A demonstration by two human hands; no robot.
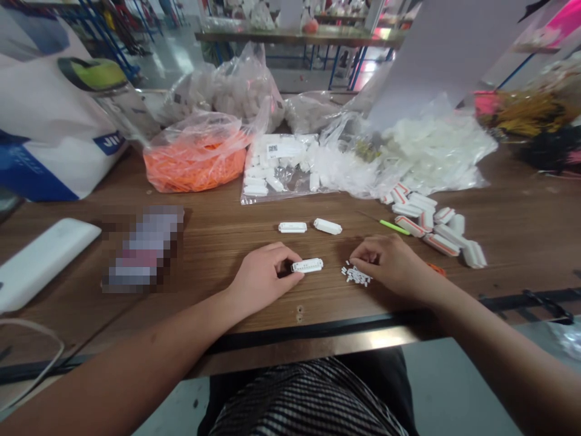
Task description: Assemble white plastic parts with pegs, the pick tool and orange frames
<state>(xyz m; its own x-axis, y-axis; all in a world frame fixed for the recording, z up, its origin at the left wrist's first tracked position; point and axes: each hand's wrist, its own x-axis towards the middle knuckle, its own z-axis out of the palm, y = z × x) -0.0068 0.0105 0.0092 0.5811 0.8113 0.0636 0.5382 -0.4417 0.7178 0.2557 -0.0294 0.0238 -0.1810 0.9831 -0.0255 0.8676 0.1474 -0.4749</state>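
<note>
Between thumb and fingers, my left hand [265, 275] grips one end of a small white plastic connector housing [307, 265] with a row of tiny openings, just above the table. My right hand [385, 260] is at a small heap of tiny white pegs [356, 275], its thumb and forefinger pinched together at the heap's edge. Whether a peg is between those fingertips is too small to tell. Two similar housings, a left one [293, 227] and a right one [327, 226], lie on the wood beyond my hands.
White pieces with orange strips [441, 244] are piled at right, beside a green stick-like tool [394, 227]. Bags of orange parts [195, 160] and white parts [279, 163] line the back. A white power bank-like block [49, 260] and a blurred-out object [144, 248] lie at left.
</note>
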